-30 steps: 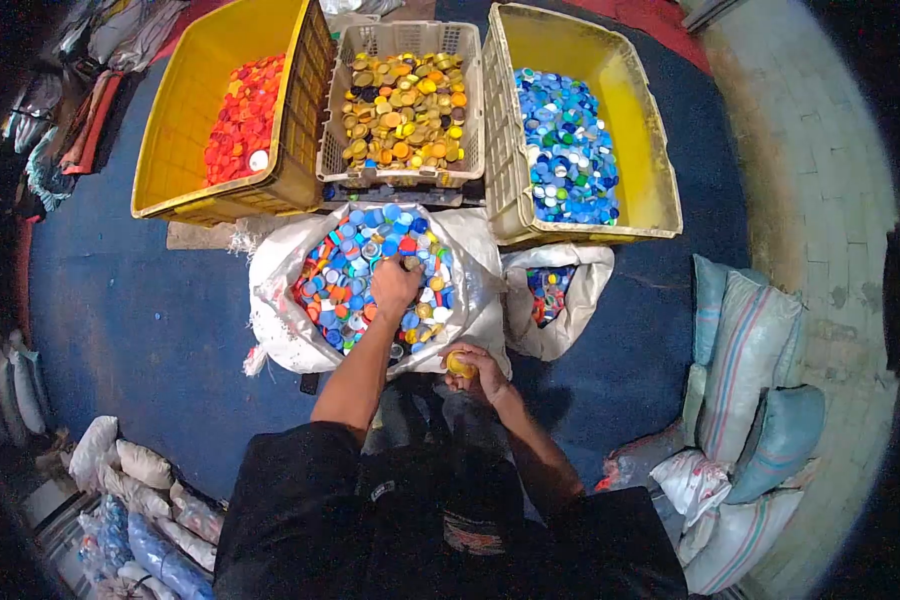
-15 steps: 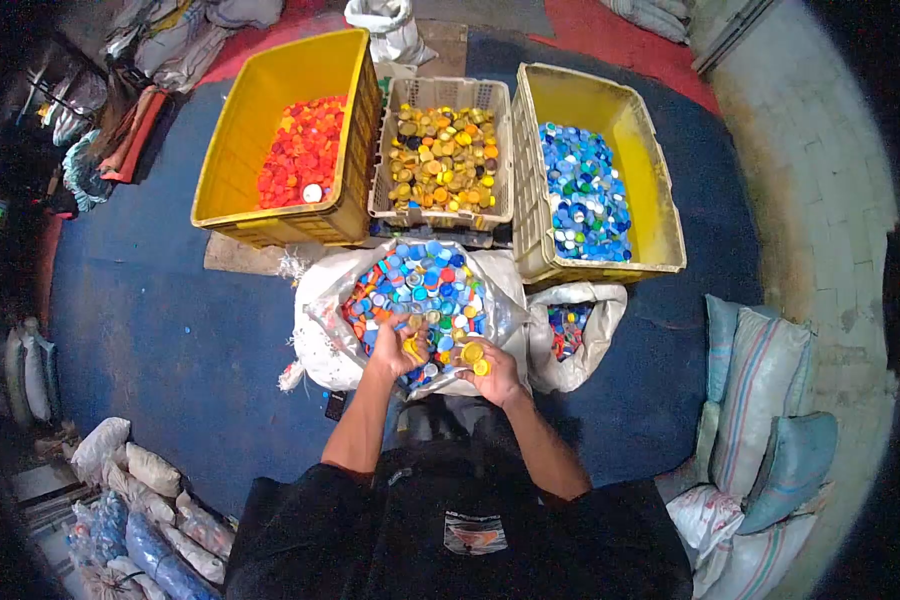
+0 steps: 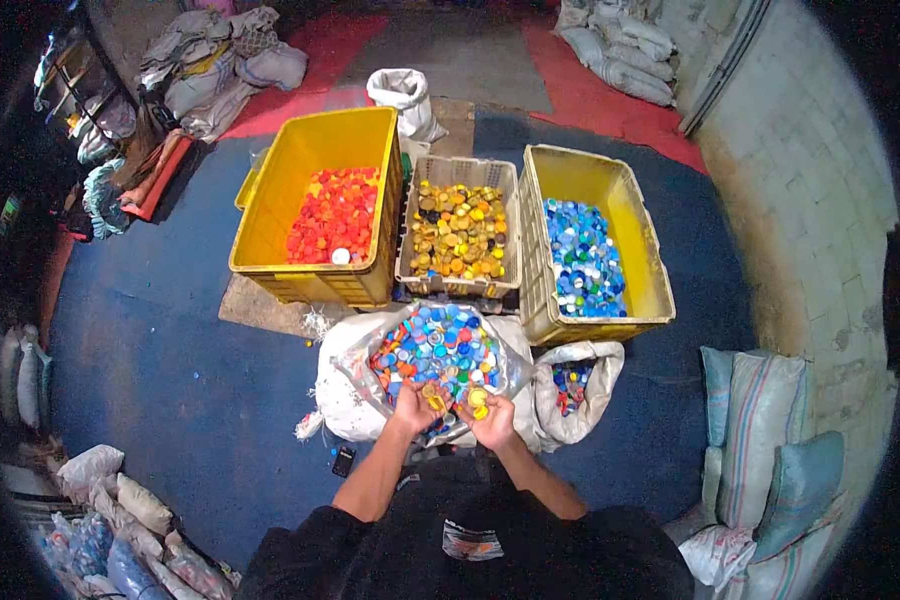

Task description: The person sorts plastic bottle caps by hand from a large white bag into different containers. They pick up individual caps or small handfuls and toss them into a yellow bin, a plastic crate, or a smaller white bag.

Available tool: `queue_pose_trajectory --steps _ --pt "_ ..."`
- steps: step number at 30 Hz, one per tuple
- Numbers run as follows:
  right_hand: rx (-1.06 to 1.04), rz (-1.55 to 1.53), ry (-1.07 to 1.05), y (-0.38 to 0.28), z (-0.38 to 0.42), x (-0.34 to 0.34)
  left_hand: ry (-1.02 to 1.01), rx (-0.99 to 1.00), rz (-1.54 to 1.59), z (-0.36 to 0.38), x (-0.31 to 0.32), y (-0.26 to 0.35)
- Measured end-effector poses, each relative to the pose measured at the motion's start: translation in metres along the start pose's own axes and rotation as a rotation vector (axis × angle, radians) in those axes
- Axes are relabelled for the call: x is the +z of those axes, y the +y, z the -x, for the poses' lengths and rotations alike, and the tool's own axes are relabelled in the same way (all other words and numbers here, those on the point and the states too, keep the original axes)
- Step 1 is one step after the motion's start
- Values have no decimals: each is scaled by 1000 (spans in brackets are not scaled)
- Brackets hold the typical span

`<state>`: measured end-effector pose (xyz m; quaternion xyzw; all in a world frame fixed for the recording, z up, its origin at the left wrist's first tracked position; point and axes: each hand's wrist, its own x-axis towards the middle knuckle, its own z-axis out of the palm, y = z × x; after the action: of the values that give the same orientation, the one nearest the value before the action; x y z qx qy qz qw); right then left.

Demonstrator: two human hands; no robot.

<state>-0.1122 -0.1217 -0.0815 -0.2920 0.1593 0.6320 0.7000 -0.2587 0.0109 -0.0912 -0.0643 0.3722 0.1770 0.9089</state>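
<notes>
An open white sack point(image 3: 345, 375) full of mixed bottle caps point(image 3: 440, 345) stands in front of me. Over its near edge, my left hand point(image 3: 415, 408) has its fingers curled around a few yellow caps. Beside it, my right hand point(image 3: 490, 418) holds yellow and gold caps point(image 3: 478, 400) on its upturned fingers. Behind the sack, a yellow bin point(image 3: 255, 225) contains red caps, a pale crate point(image 3: 511, 215) contains yellow and gold caps, and another yellow bin point(image 3: 648, 262) contains blue, white and some green caps.
A smaller open sack point(image 3: 598, 405) of mixed caps is to the right. Full sacks point(image 3: 765, 430) lean by the right wall, and more bags point(image 3: 145, 500) lie at lower left. A white sack point(image 3: 405, 95) stands behind the bins. A dark phone-like object point(image 3: 343, 461) lies on the floor.
The view has tilted up, so the bins and sack appear lower. My hands have drawn closer together near the sack's near edge, still with yellow caps in them.
</notes>
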Motion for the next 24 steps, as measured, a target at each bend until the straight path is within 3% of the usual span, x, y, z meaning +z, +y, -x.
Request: queue_pose_trajectory --steps 2,5,6,7,8,9,10,11,12,13,14,15,18,21,23,24 --pt "-6 22 47 -1 -10 3 83 -27 -12 -18 2 5" --pt "-73 -21 118 -13 -39 19 168 114 -110 -50 35 18" --pt "-105 -33 141 -21 -51 31 113 36 22 -61 49 31" --pt "-139 -43 161 -33 -68 49 203 197 -64 -50 102 38" --pt "-180 -65 102 -48 -75 80 82 122 -35 -79 110 59" --pt "-222 -86 45 -64 -83 111 139 164 -78 -88 140 76" --pt "-259 -185 -8 -81 -109 118 -333 107 21 -162 110 116" --pt "-337 -142 -75 -97 -103 159 -358 298 -193 -146 156 121" --pt "-410 -167 -163 -113 -106 185 -412 307 -207 -116 205 126" --pt "-340 -128 -81 -132 -123 185 -467 316 -220 -84 256 131" --pt "-352 -159 -63 -143 -121 206 -544 143 -32 -71 282 138" --pt "-353 -133 -60 -150 -116 219 -508 173 -83 -72 289 144" --pt "-376 -75 -41 -149 -120 203 -354 273 -237 -74 290 154" --pt "-378 50 -34 -127 -107 161 -132 338 -395 -85 242 153" --pt "-350 93 86 -99 -89 121 -401 234 -329 -94 183 148" --pt "-329 89 200 -86 -82 100 -263 253 -291 -84 162 136"
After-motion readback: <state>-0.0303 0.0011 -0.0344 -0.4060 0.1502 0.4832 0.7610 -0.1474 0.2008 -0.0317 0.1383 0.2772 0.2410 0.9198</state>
